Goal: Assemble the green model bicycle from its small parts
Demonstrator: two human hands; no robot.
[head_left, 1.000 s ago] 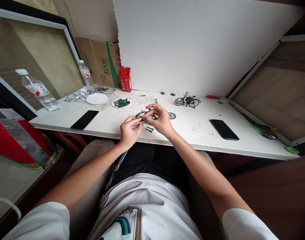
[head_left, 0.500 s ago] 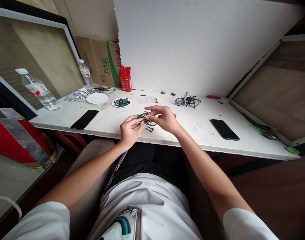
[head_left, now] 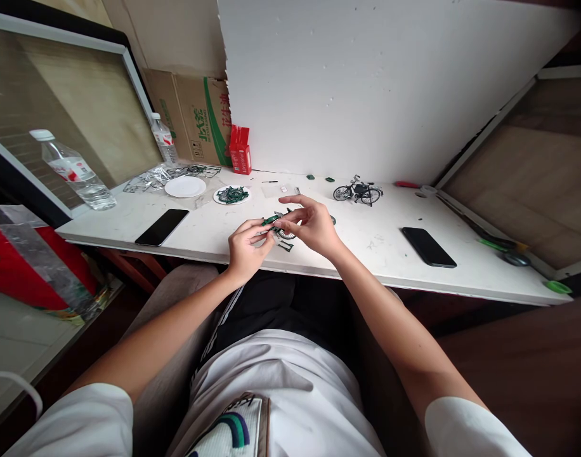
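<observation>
Green model parts are pinched in the fingers of my left hand, just over the front part of the table. My right hand meets them from the right, thumb and fingers closed at the parts; what exactly it grips is too small to tell. Under my right fingers shows a small spoked wheel, partly hidden. A loose green piece lies below it on the white table. Farther back stands a small dark model bicycle.
A plate of green pieces, a bare white plate and part frames lie at the back left. Phones lie on both sides. Bottles, a red box and a carton stand behind.
My right hand's fingers have lifted and shifted slightly, showing a bit more of the wheel. My left hand has hardly moved.
</observation>
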